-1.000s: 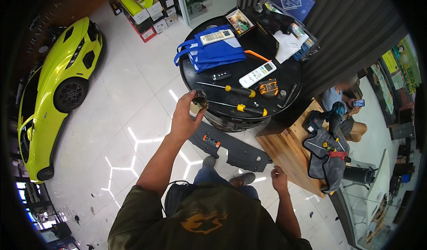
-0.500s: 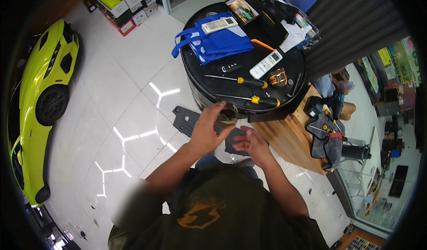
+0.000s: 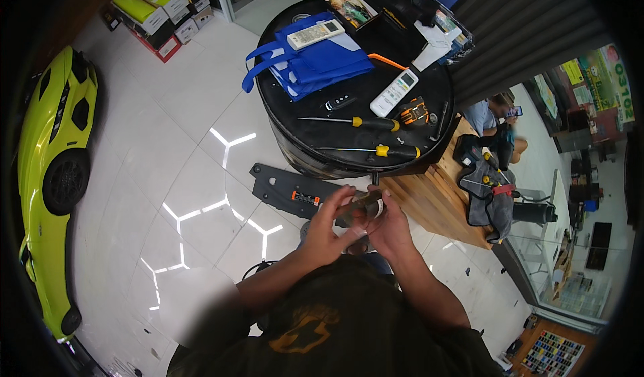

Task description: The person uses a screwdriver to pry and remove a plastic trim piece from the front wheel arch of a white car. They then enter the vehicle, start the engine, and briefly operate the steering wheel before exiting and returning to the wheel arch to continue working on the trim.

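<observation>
My left hand (image 3: 327,229) and my right hand (image 3: 392,232) are close together in front of me, fingers curled round what looks like a roll of clear tape (image 3: 362,206). Its ring shape and pale inner side show between the fingers; some of it is hidden. Beyond the hands, on the floor, lies a flat dark-grey panel (image 3: 282,188) with holes and an orange label. The round black drum table (image 3: 315,125) rises just past it. On its near side rest two screwdrivers with yellow-black handles (image 3: 377,123) (image 3: 398,151).
On the drum table are a blue bag (image 3: 318,65), two remotes (image 3: 394,93) (image 3: 315,35), a key fob (image 3: 341,102) and an orange tape measure (image 3: 414,111). A wooden bench (image 3: 436,206) holds a cordless drill (image 3: 500,145). A person (image 3: 488,115) sits beyond; a lime car (image 3: 50,176) stands left.
My right hand has moved in from beside the left and closed on the roll. Both hands and roll sit lower and nearer me. The floor panel's orange label has come into view.
</observation>
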Available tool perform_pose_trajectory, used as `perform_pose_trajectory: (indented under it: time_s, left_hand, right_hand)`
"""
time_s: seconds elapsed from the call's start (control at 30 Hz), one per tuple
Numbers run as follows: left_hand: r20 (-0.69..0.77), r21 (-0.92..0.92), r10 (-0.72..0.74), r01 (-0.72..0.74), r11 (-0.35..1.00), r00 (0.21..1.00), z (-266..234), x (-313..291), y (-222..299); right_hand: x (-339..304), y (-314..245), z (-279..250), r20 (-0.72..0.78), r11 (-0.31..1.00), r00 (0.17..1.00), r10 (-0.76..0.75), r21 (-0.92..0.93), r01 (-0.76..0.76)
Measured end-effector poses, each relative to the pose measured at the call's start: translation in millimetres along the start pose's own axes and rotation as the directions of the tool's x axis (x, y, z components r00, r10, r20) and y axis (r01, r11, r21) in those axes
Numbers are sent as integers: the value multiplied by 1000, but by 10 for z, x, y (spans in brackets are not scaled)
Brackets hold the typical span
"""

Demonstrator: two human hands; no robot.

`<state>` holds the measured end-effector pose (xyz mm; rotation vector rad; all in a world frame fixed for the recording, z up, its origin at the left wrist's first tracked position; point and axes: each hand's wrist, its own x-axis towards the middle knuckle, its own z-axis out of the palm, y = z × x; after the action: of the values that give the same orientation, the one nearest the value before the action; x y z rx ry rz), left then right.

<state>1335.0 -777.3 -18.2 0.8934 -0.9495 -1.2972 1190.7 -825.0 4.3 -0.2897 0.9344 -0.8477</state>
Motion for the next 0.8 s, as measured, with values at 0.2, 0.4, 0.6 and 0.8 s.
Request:
perform_pose_trajectory:
  time_s: [0.2,0.4,0.6,0.8]
  left_hand:
    - [-89,-641,-443,289,711,892,-114,205,-86]
    - [-91,-689,-507,313,654,857,53,361,-157]
    - [-113,-616,-318,185,766,941,164,482,-54]
    - [-64,-461,-214,161,873,975,377,405,187]
  right_hand:
    - [78,190,7,-78,794,904,-421,-513,326]
    - [31,71,21,48,557,815,-577,-706,437]
    - [53,1,-92,-134,985,976,-170,-57,164]
    - [93,49,-165,-21,984,995,-99,144,101]
